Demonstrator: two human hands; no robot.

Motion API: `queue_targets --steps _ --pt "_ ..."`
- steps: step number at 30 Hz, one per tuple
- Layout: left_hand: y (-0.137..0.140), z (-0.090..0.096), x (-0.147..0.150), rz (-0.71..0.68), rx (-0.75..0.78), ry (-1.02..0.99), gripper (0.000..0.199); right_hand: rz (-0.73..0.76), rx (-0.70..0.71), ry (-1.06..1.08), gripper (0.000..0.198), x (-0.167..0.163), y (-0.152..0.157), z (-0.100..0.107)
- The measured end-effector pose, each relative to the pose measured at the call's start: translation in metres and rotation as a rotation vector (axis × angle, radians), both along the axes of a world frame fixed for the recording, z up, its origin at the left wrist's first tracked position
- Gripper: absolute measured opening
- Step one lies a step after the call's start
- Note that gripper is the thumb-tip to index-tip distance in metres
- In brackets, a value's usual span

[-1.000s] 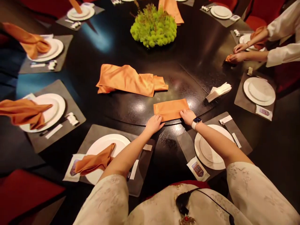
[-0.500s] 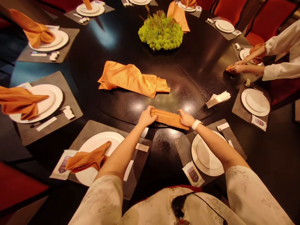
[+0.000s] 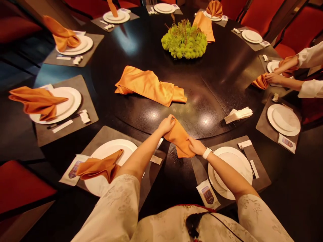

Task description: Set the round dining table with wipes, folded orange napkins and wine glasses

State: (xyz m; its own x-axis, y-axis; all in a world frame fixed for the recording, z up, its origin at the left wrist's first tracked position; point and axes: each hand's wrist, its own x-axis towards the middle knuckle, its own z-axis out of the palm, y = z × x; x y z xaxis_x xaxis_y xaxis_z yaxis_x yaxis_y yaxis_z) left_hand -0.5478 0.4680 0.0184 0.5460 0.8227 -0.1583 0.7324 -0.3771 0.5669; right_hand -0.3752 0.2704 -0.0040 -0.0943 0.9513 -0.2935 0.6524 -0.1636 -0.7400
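Note:
Between my two hands is an orange cloth napkin [image 3: 179, 136], folded into a band and tilted down to the right over the near edge of the turntable. My left hand [image 3: 167, 123] grips its upper left end, fingers closed. My right hand [image 3: 197, 146] pinches its lower right side. Just beyond lies a loose heap of orange cloth [image 3: 148, 84] on the dark turntable. A white plate [image 3: 232, 164] on a grey placemat is below my right forearm. Left of my left forearm, a folded orange napkin [image 3: 101, 164] rests on another white plate [image 3: 128, 145].
A green plant centrepiece [image 3: 185, 40] stands mid-table. White folded napkins [image 3: 238, 114] lie right of my hands. At the far right, a co-worker's hands [image 3: 274, 77] hold a pleated orange napkin [image 3: 261, 81]. Place settings ring the table; a red chair [image 3: 22, 183] is at lower left.
The napkin in my hands has turned from nearly level to slanting, its broad face now showing. My right hand has dropped lower. The co-worker's napkin now shows larger; the view has shifted left.

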Motion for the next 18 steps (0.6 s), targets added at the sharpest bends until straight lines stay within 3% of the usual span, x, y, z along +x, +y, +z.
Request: queue_targets --steps 3,5,7,9,13,18 --pt "-0.026 -0.003 0.001 0.059 0.293 -0.025 0.033 -0.04 -0.049 0.069 0.038 0.002 0.005 -0.007" --pt "-0.042 -0.006 0.001 -0.091 0.384 -0.047 0.034 -0.065 -0.072 0.138 0.032 0.003 0.01 -0.012" --pt "-0.052 -0.013 0.0 -0.343 0.352 -0.033 0.034 -0.089 -0.098 0.212 0.026 0.005 0.015 -0.014" --pt "-0.057 -0.023 -0.001 -0.478 0.319 -0.022 0.036 -0.111 -0.133 0.282 0.02 0.008 0.017 -0.013" --pt "-0.057 -0.044 -0.008 -0.513 0.327 -0.103 0.035 -0.147 -0.186 0.401 0.017 0.013 0.017 0.002" --pt "-0.058 -0.053 -0.007 -0.517 0.242 -0.09 0.042 -0.226 -0.307 0.765 0.038 0.003 0.029 0.027"
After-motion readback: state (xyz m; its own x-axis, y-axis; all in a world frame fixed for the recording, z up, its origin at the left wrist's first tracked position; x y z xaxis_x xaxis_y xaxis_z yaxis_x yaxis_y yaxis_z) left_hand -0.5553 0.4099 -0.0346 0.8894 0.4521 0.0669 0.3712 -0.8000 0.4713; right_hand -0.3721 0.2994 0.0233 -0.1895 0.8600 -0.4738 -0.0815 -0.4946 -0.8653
